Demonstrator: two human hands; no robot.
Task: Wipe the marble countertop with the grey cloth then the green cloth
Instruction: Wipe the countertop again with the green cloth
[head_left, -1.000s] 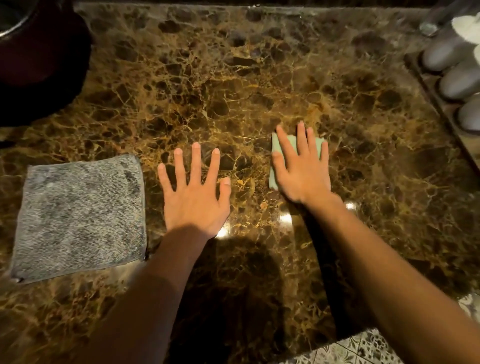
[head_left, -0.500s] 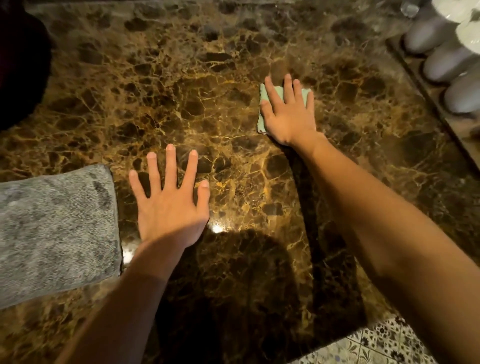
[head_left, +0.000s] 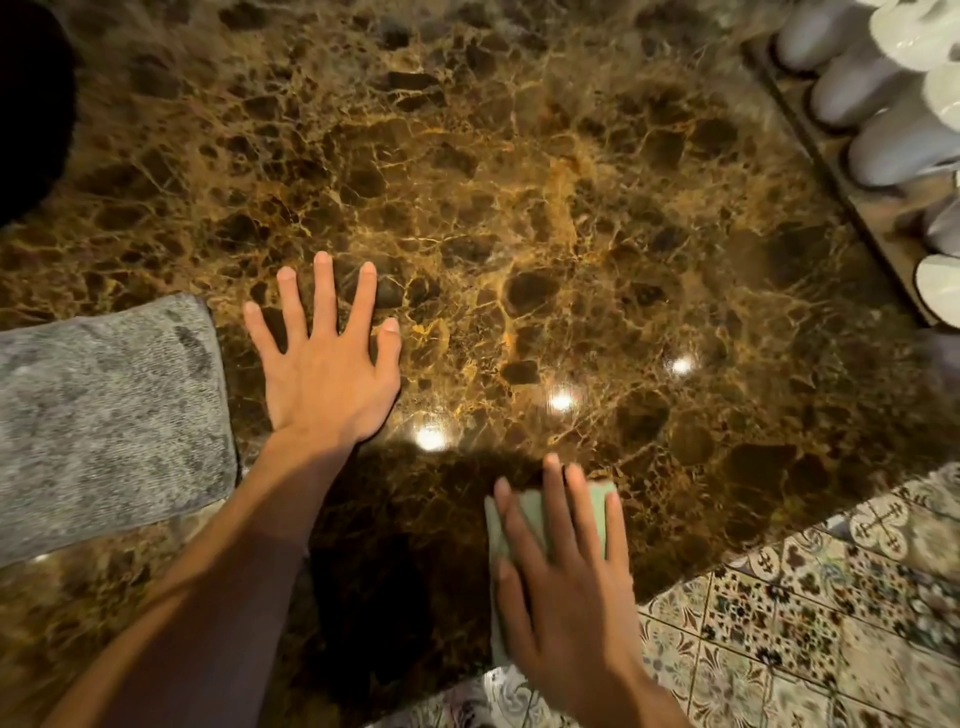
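Note:
The brown marble countertop (head_left: 519, 208) fills most of the head view. My right hand (head_left: 566, 587) presses flat on the small green cloth (head_left: 597, 512) near the counter's front edge; the hand covers most of the cloth. My left hand (head_left: 324, 364) lies flat on the bare marble with its fingers spread and holds nothing. The grey cloth (head_left: 104, 421) lies folded on the counter just left of my left hand, untouched.
Several white cups (head_left: 893, 140) stand on a wooden tray (head_left: 810, 135) along the right edge. A dark round object (head_left: 31, 109) sits at the far left. Patterned floor tiles (head_left: 779, 623) show beyond the counter's front edge.
My right hand has pulled the green cloth from the far middle of the counter back to the front edge. My left hand stays planted.

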